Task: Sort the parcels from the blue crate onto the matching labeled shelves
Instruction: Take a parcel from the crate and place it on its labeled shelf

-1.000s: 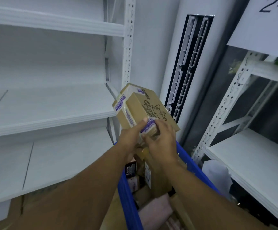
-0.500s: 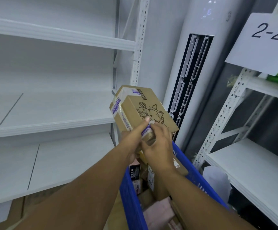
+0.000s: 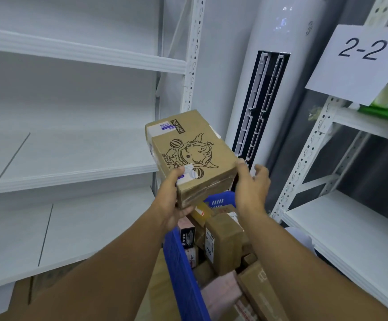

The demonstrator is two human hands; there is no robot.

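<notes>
Two hands on cardboard box (image 3: 195,156): left hand (image 3: 172,200) grips corner, right hand (image 3: 252,188) spread, touching side.

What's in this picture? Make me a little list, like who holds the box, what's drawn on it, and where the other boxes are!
Held thing: cardboard box, up above the blue crate
Drawing on it: a cartoon figure in dark lines
left hand: grips the box's near corner, thumb on top
right hand: touches the box's right edge, fingers loose
other parcels: piled in the crate
sign: reads 2-2, hangs on the right-hand shelves
left shelves: white
</notes>
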